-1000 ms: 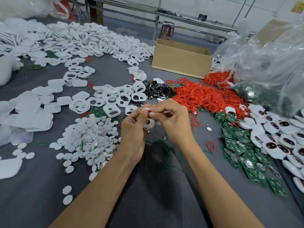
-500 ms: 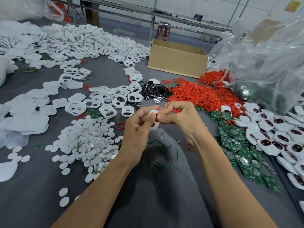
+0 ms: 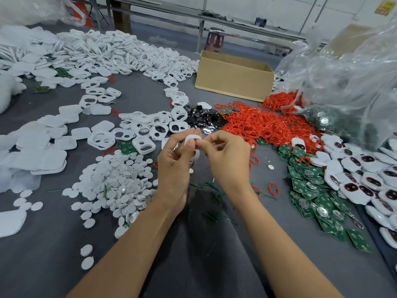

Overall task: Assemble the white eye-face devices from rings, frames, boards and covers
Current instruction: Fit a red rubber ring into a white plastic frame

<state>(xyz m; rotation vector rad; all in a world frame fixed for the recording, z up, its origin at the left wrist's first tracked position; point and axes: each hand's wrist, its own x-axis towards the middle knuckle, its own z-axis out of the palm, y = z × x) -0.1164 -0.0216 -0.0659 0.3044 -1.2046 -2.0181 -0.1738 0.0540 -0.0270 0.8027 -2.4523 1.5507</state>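
**Both hands on one frame, mid-table**

Starting at the near edge of the tabletop [image 3: 53, 244]: two bare forearms reaching in over the grey cloth. Just past them, loose green slivers [image 3: 212, 190] scattered under the wrists.

Then the action, held up over the middle of the tabletop. Left hand [image 3: 174, 166] curled round a small white frame [image 3: 191, 139], thumb pressed on its face, fingers tucked behind. Right hand [image 3: 227, 160] hard up against it, thumb and forefinger pinched tight on a red ring [image 3: 196, 137] at the frame's upper rim. How far seated, impossible to tell, with fingers in the way.

Left of the hands, a heap of white discs [image 3: 116, 181], a few strays trailing toward the near left corner. Right of the hands, green boards [image 3: 318, 196] fanned out. Beyond those, along the right edge, assembled white devices [image 3: 361, 175] with dark eye windows.

Further back by the left edge, smooth white covers [image 3: 47, 155]. Spare frames [image 3: 144, 145] with eye holes just beyond the hands. Behind those, black lenses [image 3: 204, 119] touching a big tangle of loose red rings [image 3: 262, 125].

Further still, an open cardboard box [image 3: 232, 82], a bulging clear plastic bag [image 3: 354, 72] at the far right corner, and a long drift of white parts [image 3: 120, 52] across the far left.
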